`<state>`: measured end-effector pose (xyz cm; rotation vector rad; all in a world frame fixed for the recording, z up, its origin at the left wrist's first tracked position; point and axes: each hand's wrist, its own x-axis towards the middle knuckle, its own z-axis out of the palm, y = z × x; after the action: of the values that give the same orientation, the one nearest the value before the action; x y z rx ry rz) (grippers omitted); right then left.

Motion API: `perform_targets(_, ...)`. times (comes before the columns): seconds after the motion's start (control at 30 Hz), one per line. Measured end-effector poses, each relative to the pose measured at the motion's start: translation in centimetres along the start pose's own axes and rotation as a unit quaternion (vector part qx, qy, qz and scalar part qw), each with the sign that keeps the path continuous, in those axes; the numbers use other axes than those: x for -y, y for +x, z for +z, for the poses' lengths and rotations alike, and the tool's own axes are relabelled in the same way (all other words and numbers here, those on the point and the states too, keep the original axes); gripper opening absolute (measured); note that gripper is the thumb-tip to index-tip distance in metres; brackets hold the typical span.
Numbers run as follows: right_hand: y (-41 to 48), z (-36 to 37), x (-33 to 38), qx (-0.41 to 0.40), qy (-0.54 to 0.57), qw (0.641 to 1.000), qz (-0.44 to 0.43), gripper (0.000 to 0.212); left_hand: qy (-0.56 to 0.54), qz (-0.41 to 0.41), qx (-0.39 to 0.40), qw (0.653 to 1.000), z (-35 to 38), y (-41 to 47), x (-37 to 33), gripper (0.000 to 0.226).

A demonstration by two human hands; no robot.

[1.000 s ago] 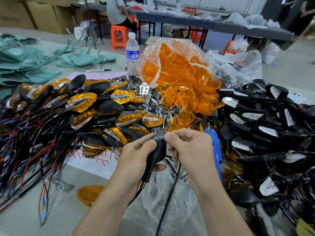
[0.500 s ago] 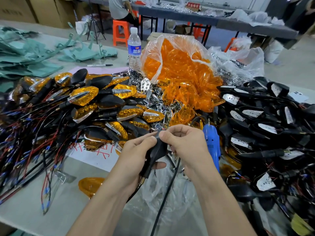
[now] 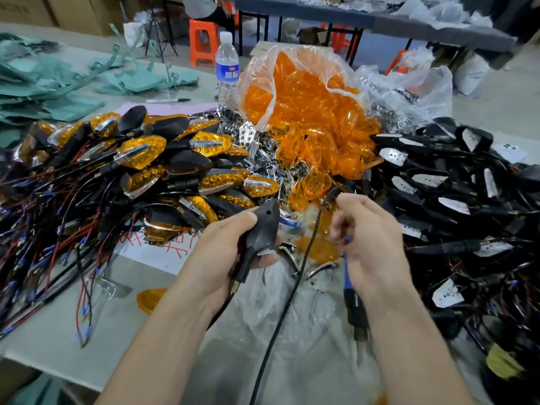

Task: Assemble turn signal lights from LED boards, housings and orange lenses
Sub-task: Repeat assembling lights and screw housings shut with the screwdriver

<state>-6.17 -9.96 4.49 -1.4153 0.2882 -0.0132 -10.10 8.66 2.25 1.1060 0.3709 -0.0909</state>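
— Down in the middle, just over the table (image 3: pixel 111 340), what is that black thing?
— It is a black housing (image 3: pixel 263 229). It is smooth and dull. One end is wide and pointy, with a little hole in it. The other end is thin like a stick, with a small gold tip.
— Which way does it point?
— It stands almost straight up and down in the picture. The wide pointy end is up and away from the person, leaning a bit to the right. The thin stem points down, back at the person.
— Who holds it?
— The left hand (image 3: pixel 222 252). The thumb presses on its side and the fingers curl under it, so it is held tight, up off the table.
— And the other hand?
— The right hand (image 3: pixel 368 238) is beside it, a bit apart, not touching it. Its fingers are curled round a blue tool (image 3: pixel 346 276) whose thin tip points down at the person. That hand is blurry. A black cord (image 3: pixel 280 317) hangs between the two hands.
— What lies around them?
— To the left is a heap of finished lights (image 3: pixel 140 153) with orange fronts and wires. Behind is a clear bag of orange lenses (image 3: pixel 306 106). To the right is a heap of black housings with white boards (image 3: pixel 438 185). A water bottle (image 3: pixel 227 68) stands just left of the bag.
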Motion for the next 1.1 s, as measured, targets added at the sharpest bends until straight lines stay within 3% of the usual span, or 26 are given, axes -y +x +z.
perform_targets(0.07, 0.2, -2.7, 0.3, -0.059, -0.252, 0.963, -0.080, 0.005, 0.001, 0.006, -0.006, 1.000, -0.4, 0.3, 0.0, 0.025)
perform_targets(0.13, 0.1, -4.5, -0.3, -0.089, -0.510, 0.853, -0.068, 0.016, 0.002, 0.008, -0.012, 1.000, -0.7, 0.5, 0.2, 0.026)
perform_targets(0.17, 0.0, -4.9, -0.9, -0.103, -0.589, 0.800, -0.046, 0.023, 0.003, 0.010, -0.013, 1.000, -0.8, 0.5, 0.2, 0.027)
perform_targets(0.23, -0.3, -4.8, -2.4, -0.110, -0.654, 0.748, -0.014, 0.039, 0.007, 0.015, -0.018, 1.000, -0.9, 0.7, 0.4, 0.031)
perform_targets(0.37, 0.0, -4.2, -5.0, -0.131, -0.651, 0.748, -0.020, 0.060, 0.015, 0.014, -0.034, 0.999, -1.1, 0.8, 0.5, 0.026)
perform_targets(0.57, 1.5, -4.1, -5.3, -0.146, -0.659, 0.738, -0.009, 0.062, 0.007, 0.037, -0.064, 0.997, -1.8, 0.8, 0.0, 0.028)
perform_targets(0.67, 2.1, -4.7, -4.7, -0.132, -0.604, 0.786, 0.014, 0.058, 0.008, 0.050, -0.067, 0.996, -2.5, 0.5, 0.1, 0.028)
perform_targets(0.73, 2.4, -5.5, -3.6, -0.115, -0.505, 0.855, 0.020, 0.046, 0.010, 0.054, -0.067, 0.996, -3.1, 0.4, 0.3, 0.029)
perform_targets(0.8, 2.3, -5.9, -2.1, -0.110, -0.308, 0.944, 0.030, 0.038, 0.014, 0.055, -0.072, 0.996, -3.6, 0.4, 0.4, 0.029)
perform_targets(0.87, 2.1, -6.1, -1.2, -0.083, -0.085, 0.990, 0.072, 0.034, 0.020, 0.053, -0.077, 0.995, -3.9, 0.5, 0.5, 0.029)
perform_targets(0.93, 1.8, -5.8, -0.5, -0.030, 0.073, 0.993, 0.091, 0.036, 0.029, 0.057, -0.081, 0.995, -3.9, 0.5, 0.7, 0.028)
perform_targets(1.0, 1.7, -5.4, 0.1, 0.042, 0.203, 0.974, 0.095, 0.036, 0.041, 0.063, -0.081, 0.994, -3.8, 0.4, 0.9, 0.028)
perform_targets(1.1, 1.5, -4.8, 0.3, 0.112, 0.278, 0.949, 0.100, 0.033, 0.051, 0.068, -0.083, 0.993, -3.8, 0.2, 1.3, 0.028)
